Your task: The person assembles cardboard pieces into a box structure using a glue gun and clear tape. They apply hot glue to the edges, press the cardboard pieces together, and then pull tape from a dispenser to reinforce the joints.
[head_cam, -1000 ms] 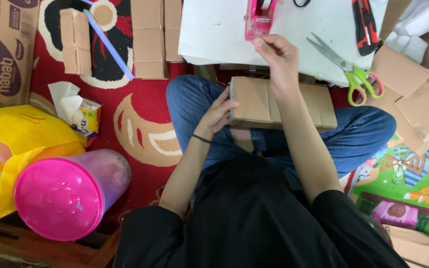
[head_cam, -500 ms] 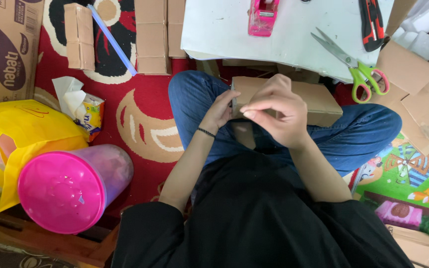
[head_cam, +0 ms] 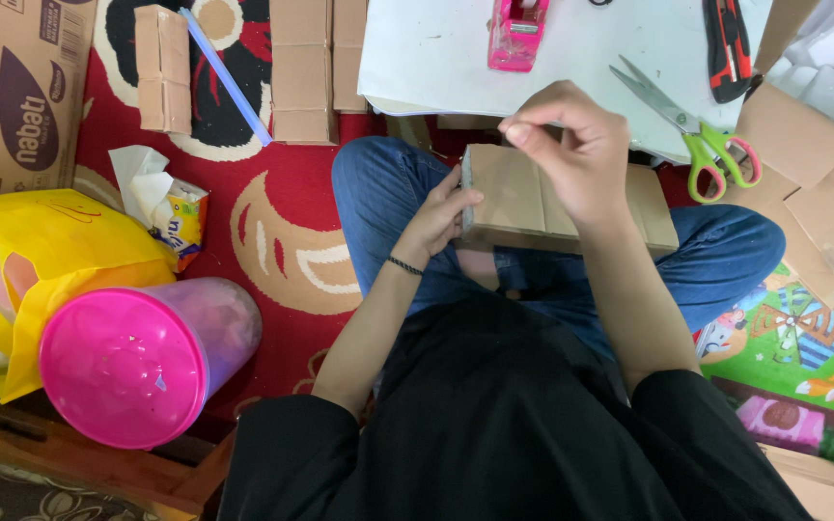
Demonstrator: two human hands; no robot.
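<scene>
A flat brown cardboard box (head_cam: 518,198) lies across my lap, over blue jeans. My left hand (head_cam: 436,217) grips its left end, thumb on top. My right hand (head_cam: 576,150) hovers just above the box, thumb and forefinger pinched on something thin and clear, seemingly a short piece of tape. A pink tape dispenser (head_cam: 516,34) stands on the white board (head_cam: 436,58) beyond the box.
Green-handled scissors (head_cam: 702,130) and a red-black cutter (head_cam: 726,48) lie on the white board. Cardboard pieces (head_cam: 301,68) and a blue stick (head_cam: 227,77) rest on the red carpet. At left are a pink-lidded jar (head_cam: 137,362), yellow bag (head_cam: 41,251), tissue pack (head_cam: 161,203) and large carton (head_cam: 12,87).
My right hand came back from the pink tape dispenser with pinched fingers and now sits over the box. My left hand stayed on the box's left end.
</scene>
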